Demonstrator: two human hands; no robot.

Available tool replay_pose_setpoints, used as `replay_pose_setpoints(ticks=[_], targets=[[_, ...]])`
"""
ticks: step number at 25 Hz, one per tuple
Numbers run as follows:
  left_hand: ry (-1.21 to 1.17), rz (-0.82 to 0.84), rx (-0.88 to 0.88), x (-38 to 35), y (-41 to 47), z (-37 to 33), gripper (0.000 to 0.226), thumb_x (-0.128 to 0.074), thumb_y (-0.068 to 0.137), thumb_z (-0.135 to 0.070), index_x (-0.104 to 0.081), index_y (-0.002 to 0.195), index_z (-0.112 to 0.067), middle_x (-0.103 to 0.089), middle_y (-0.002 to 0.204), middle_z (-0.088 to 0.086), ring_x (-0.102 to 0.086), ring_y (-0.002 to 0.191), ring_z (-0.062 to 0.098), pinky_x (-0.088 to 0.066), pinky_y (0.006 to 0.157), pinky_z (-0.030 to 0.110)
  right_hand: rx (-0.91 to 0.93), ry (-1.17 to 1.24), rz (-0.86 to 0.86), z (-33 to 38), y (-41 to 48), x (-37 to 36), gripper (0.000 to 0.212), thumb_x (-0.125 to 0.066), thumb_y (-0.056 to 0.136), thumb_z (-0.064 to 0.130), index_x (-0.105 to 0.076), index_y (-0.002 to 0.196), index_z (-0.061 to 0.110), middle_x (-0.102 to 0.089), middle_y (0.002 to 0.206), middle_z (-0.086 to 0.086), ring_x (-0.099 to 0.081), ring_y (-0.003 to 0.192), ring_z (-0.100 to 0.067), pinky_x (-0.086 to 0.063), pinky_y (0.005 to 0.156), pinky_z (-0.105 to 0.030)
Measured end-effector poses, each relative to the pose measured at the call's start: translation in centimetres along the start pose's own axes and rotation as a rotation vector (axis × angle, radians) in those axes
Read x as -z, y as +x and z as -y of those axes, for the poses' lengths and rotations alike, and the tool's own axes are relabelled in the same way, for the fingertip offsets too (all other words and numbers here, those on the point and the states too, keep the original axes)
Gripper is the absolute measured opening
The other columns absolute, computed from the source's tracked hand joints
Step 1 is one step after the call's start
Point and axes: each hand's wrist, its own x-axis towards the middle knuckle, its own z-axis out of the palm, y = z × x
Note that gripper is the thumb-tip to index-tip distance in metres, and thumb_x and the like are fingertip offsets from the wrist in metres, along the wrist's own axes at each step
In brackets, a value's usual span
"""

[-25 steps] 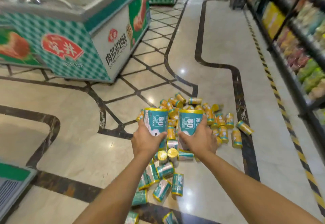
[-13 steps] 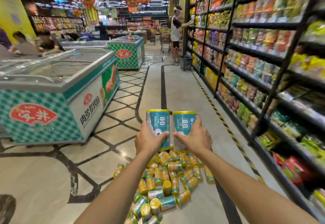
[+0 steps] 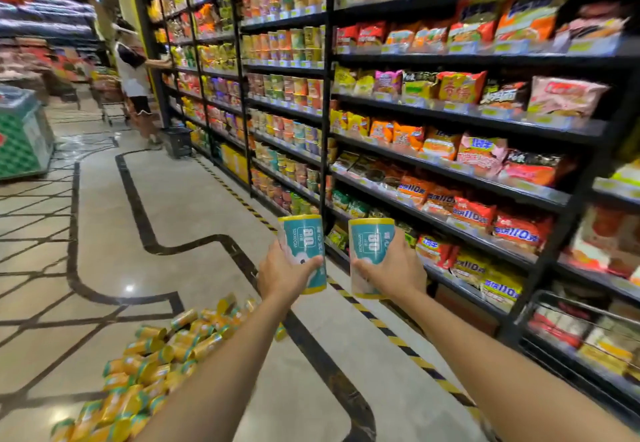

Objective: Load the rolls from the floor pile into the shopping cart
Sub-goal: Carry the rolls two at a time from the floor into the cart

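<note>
My left hand (image 3: 282, 273) is shut on a teal roll with yellow rims (image 3: 304, 244), held upright at chest height. Just to its right, my right hand (image 3: 393, 270) grips a second teal roll (image 3: 370, 247), also upright. The two rolls are side by side with a small gap between them. The floor pile of rolls (image 3: 156, 355) lies below and to the left of my arms, spread across the tiles. At the lower right edge, a wire frame (image 3: 568, 306) shows in front of the shelves; I cannot tell whether it is the shopping cart.
Tall black shelves (image 3: 450, 119) packed with snack bags and cup noodles run along the right. A person (image 3: 135, 77) stands far down the aisle by a dark basket (image 3: 178, 141). A green chest freezer (image 3: 20, 136) sits at the left.
The view has swung right, from the aisle toward the shelves. Both hands still hold their rolls, carried up and away from the pile, which now lies at the lower left.
</note>
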Motion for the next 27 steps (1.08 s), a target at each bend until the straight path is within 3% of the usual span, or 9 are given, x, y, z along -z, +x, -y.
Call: replay_pose_setpoints(ticks=[3, 6, 11, 16, 21, 27], targets=[[-0.024, 0.144, -0.090, -5.3, -2.8, -4.0, 0.058, -0.079, 0.067, -0.049, -0.054, 0.110, -0.018, -0.065, 0.107, 0.002, -0.061, 0.099, 0.022, -0.050, 0.087, 0.037, -0.103, -0.015, -0.091, -5.4, -0.5, 4.6, 0.088, -0.072, 0.073, 0.056, -0.027, 0.137, 0.016, -0.059, 0.117, -0.005, -0.061, 0.100, -0.023, -0.053, 0.075, -0.034], [-0.071, 0.260, -0.159, -10.5, -5.7, -7.4, 0.060, -0.081, 0.067, -0.046, -0.054, 0.112, -0.018, -0.065, 0.106, 0.001, -0.062, 0.095, 0.020, -0.053, 0.083, 0.038, -0.209, -0.030, -0.152, -10.4, -1.2, 8.9, 0.084, -0.072, 0.075, 0.053, -0.028, 0.136, 0.016, -0.060, 0.117, -0.005, -0.061, 0.101, -0.025, -0.045, 0.069, -0.028], [-0.071, 0.449, -0.260, -19.8, -11.9, -13.3, 0.055, -0.079, 0.070, -0.045, -0.053, 0.110, -0.019, -0.061, 0.100, -0.003, -0.059, 0.092, 0.016, -0.049, 0.080, 0.030, -0.391, -0.070, -0.274, -20.2, -2.9, 15.6, 0.087, -0.072, 0.074, 0.055, -0.027, 0.137, 0.015, -0.061, 0.116, -0.006, -0.062, 0.101, -0.028, -0.048, 0.072, -0.033], [-0.074, 0.607, -0.271, -27.9, -17.9, -17.0, 0.062, -0.079, 0.067, -0.051, -0.054, 0.112, -0.018, -0.065, 0.105, 0.002, -0.063, 0.098, 0.023, -0.053, 0.084, 0.038, -0.541, -0.092, -0.334, -28.5, -4.9, 20.4, 0.092, -0.072, 0.075, 0.054, -0.024, 0.141, 0.012, -0.062, 0.115, -0.008, -0.062, 0.100, -0.029, -0.053, 0.074, -0.037], [-0.016, 0.746, -0.263, -35.0, -22.1, -17.6, 0.060, -0.080, 0.069, -0.049, -0.055, 0.113, -0.016, -0.066, 0.109, 0.004, -0.062, 0.099, 0.025, -0.050, 0.081, 0.034, -0.687, -0.107, -0.315, -35.0, -5.7, 21.9, 0.094, -0.072, 0.075, 0.055, -0.023, 0.142, 0.012, -0.061, 0.119, -0.009, -0.062, 0.104, -0.030, -0.049, 0.071, -0.034], [0.111, 0.864, -0.252, -43.9, -21.6, -16.5, 0.054, -0.080, 0.069, -0.047, -0.057, 0.109, -0.019, -0.067, 0.107, 0.002, -0.063, 0.096, 0.022, -0.046, 0.078, 0.029, -0.839, -0.096, -0.248, -41.6, -3.1, 19.6, 0.096, -0.071, 0.074, 0.058, -0.023, 0.142, 0.010, -0.059, 0.123, -0.012, -0.059, 0.108, -0.032, -0.051, 0.077, -0.038]])
